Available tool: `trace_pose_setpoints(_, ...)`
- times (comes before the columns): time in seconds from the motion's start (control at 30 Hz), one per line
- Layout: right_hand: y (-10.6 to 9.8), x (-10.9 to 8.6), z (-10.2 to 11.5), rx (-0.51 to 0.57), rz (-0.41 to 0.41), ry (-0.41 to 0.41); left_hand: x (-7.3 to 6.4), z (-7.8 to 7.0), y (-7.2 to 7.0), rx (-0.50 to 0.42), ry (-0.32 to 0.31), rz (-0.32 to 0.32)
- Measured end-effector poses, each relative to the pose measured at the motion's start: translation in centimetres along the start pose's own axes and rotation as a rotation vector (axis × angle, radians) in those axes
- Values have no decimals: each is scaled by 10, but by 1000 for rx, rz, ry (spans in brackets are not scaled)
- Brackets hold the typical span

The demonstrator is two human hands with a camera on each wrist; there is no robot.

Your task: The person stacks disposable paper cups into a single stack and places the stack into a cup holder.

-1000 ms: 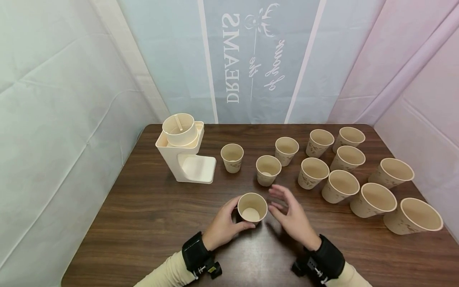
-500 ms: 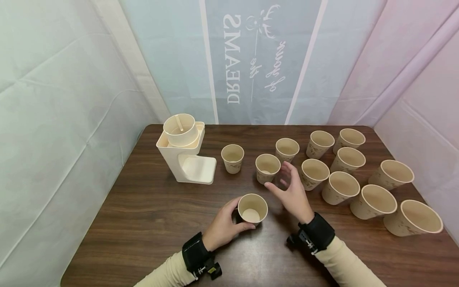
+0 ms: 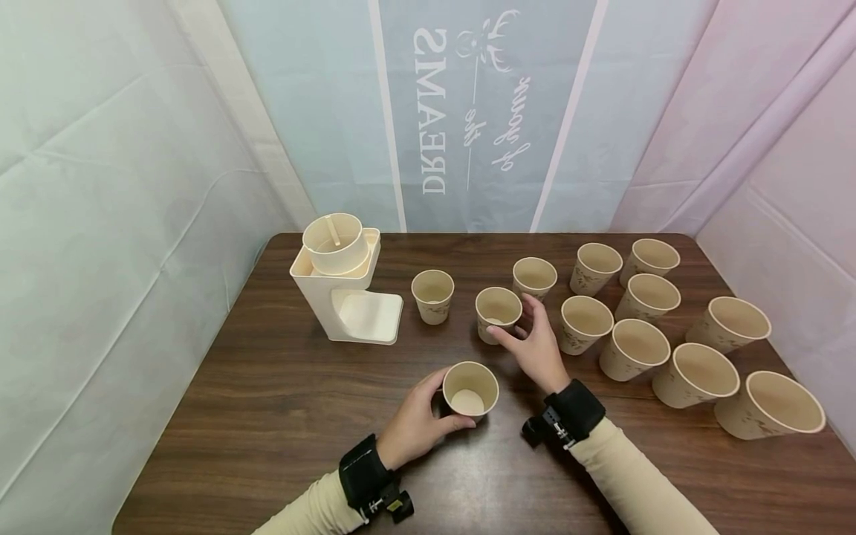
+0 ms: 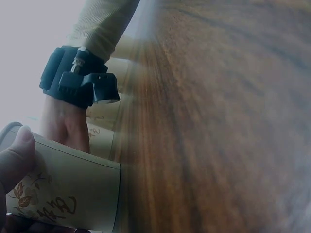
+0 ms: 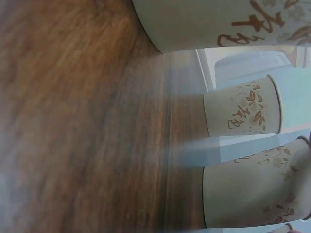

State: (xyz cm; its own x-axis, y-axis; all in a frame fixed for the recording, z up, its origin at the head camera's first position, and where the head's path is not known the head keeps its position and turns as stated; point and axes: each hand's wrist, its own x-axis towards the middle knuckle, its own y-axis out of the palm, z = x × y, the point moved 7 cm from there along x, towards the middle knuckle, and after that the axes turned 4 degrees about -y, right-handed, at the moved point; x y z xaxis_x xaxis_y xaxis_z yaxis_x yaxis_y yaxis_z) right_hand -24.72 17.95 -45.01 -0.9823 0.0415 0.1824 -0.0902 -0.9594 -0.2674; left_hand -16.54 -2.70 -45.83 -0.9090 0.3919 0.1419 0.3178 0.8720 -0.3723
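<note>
In the head view my left hand (image 3: 416,417) holds a beige paper cup (image 3: 471,388) upright on the table near the front, thumb on its near side. The left wrist view shows that cup (image 4: 73,184) close up, with printed leaves and writing. My right hand (image 3: 537,346) is at a second paper cup (image 3: 498,308) farther back, thumb on its near side and fingers round its right side. This second cup (image 5: 252,187) stands low in the right wrist view, where most of the hand is out of sight. Both cups look empty inside.
A cream dispenser-like stand (image 3: 334,297) with a round cup-shaped top stands at the back left. One paper cup (image 3: 433,296) is beside it. Another cup (image 3: 534,276) stands just behind my right hand, and several more (image 3: 635,349) spread over the right side of the dark wooden table (image 3: 267,416).
My right hand has moved from beside the left-hand cup, away and rightward, then in onto the second cup. The left hand and its cup have stayed in place.
</note>
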Motion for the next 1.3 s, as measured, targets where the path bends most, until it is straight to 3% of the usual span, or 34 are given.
trace_pose_setpoints(1.3, 7, 1, 6, -18, 22, -48, 0, 3, 1, -25, -1, 4)
